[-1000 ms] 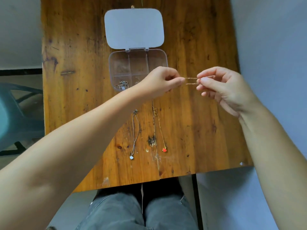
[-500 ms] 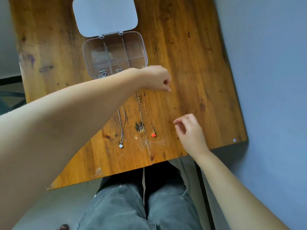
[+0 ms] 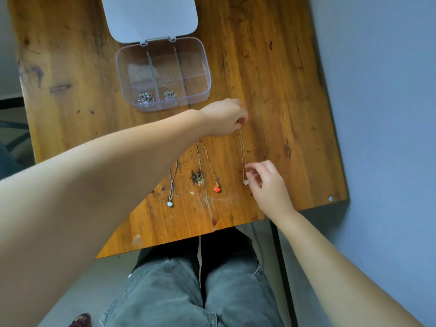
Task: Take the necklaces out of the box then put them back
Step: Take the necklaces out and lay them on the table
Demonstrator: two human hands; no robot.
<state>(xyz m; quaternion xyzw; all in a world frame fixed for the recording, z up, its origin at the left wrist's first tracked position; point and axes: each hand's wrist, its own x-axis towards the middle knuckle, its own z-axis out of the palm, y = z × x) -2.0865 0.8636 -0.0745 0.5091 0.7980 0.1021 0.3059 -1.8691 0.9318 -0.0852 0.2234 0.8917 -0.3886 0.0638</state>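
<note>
Gold chain of the third necklace [image 3: 242,152] lies stretched on the wooden table [image 3: 271,67], its top end pinched in your left hand [image 3: 224,119], your right hand [image 3: 266,182] with fingers loosely curled by its pale pendant (contact unclear), beside the red-pendant necklace [image 3: 211,168] and silver necklace [image 3: 171,185], below the open clear box [image 3: 162,72].

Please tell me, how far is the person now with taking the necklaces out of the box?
Done: two necklaces lie straight on the table, one with a white pendant, one with a red pendant. In hand: the left hand pinches the top of a third necklace while the right hand is at its pendant end. Left: two more wait in the open box, in its near-left and near-middle compartments; then all go back.
</note>
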